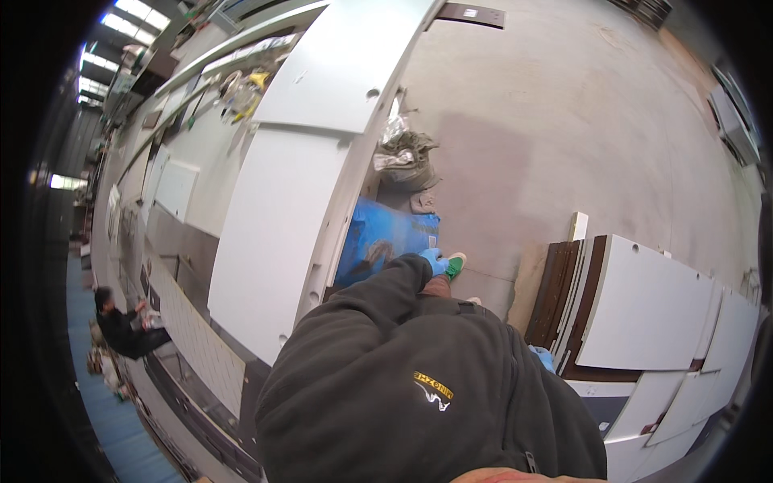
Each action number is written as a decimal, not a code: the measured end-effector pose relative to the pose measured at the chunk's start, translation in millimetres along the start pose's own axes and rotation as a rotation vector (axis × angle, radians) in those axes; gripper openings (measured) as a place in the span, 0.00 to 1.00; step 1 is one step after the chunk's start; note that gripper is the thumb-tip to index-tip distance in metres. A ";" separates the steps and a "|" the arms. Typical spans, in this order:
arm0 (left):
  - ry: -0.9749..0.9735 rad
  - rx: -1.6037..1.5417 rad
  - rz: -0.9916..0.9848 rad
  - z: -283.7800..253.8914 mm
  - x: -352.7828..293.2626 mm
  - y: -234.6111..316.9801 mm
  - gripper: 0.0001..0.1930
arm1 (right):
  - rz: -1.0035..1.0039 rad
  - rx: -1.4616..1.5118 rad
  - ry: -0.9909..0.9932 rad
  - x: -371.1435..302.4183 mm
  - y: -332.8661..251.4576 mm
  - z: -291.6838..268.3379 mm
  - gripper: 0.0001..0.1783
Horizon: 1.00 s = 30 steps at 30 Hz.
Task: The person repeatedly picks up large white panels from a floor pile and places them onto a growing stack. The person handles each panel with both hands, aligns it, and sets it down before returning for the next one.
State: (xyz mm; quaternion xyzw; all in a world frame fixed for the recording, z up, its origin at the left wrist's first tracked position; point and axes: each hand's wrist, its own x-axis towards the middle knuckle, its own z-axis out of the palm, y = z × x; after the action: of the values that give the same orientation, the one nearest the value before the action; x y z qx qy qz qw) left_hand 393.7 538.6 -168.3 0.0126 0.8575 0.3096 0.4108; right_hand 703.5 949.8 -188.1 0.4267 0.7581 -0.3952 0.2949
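My left hand (435, 261), in a blue glove, hangs low at my side beside a blue plastic sack (378, 229). Its fingers are too small and turned away to make out, and I see nothing held in it. My right hand (543, 357), also blue-gloved, is mostly hidden behind my dark jacket. It is next to a stack of white and dark brown panels (644, 302); whether it touches them I cannot tell. Below my left hand a green shoe (456, 266) shows on the floor.
White panels (270, 233) with round holes lie along a bench on my left. A filled grey-brown sack (408, 159) stands on the concrete floor (580, 121) beyond the blue one. A dark board (471, 15) lies farther off. Another person (125, 326) works at far left.
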 end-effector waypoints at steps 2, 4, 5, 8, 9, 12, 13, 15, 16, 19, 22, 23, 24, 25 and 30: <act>0.069 -0.049 -0.020 7.6 -13.5 -22.8 0.27 | 0.012 -0.071 -0.005 2.9 -5.6 -4.9 0.20; 0.094 -0.050 -0.036 14.2 -25.1 -43.2 0.25 | -0.058 -0.119 -0.051 7.9 -17.1 -9.6 0.22; 0.122 -0.055 -0.043 20.3 -32.1 -51.3 0.25 | -0.067 -0.112 -0.071 9.7 -22.7 -11.2 0.23; 0.112 -0.084 -0.082 28.4 -41.4 -62.5 0.25 | -0.093 -0.098 -0.086 16.9 -40.3 -14.2 0.24; 0.088 -0.098 -0.077 28.0 -42.1 -61.9 0.26 | -0.103 -0.112 -0.073 19.8 -45.8 -14.2 0.24; 0.054 -0.093 -0.056 14.4 -38.3 -48.4 0.26 | -0.115 -0.114 -0.065 25.5 -59.5 -13.2 0.24; 0.050 -0.074 -0.032 7.3 -36.4 -41.3 0.26 | -0.078 -0.121 -0.065 26.2 -63.2 -13.6 0.25; 0.035 -0.101 -0.011 -9.9 -30.1 -23.8 0.26 | -0.078 -0.163 -0.068 25.7 -70.6 -14.4 0.25; 0.025 -0.141 -0.014 -21.9 -25.7 -15.0 0.26 | -0.054 -0.174 -0.053 27.6 -77.5 -14.4 0.25; 0.077 -0.130 0.053 -54.1 -6.9 4.9 0.27 | 0.012 -0.180 -0.040 31.4 -96.2 -14.9 0.25; 0.103 -0.159 0.113 -85.3 21.9 17.1 0.26 | -0.019 -0.198 -0.078 46.1 -118.8 -19.2 0.26; 0.081 -0.165 0.134 -95.4 32.9 21.4 0.26 | -0.032 -0.178 -0.088 49.6 -126.1 -19.1 0.26; 0.100 -0.176 0.228 -104.5 43.6 25.5 0.24 | -0.195 -0.235 -0.036 56.5 -138.1 -16.3 0.28; 0.076 -0.179 0.342 -111.4 54.8 30.4 0.23 | -0.283 -0.288 0.057 61.0 -148.0 -17.1 0.30; -0.007 -0.247 0.407 -127.2 106.7 57.9 0.23 | -0.118 -0.100 -0.058 57.6 -206.5 -21.5 0.28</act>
State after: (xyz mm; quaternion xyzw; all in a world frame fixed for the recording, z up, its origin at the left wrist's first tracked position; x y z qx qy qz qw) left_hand 219.0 548.5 -151.4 0.1358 0.7914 0.4886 0.3413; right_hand 492.7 925.1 -150.5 0.3546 0.7918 -0.3859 0.3137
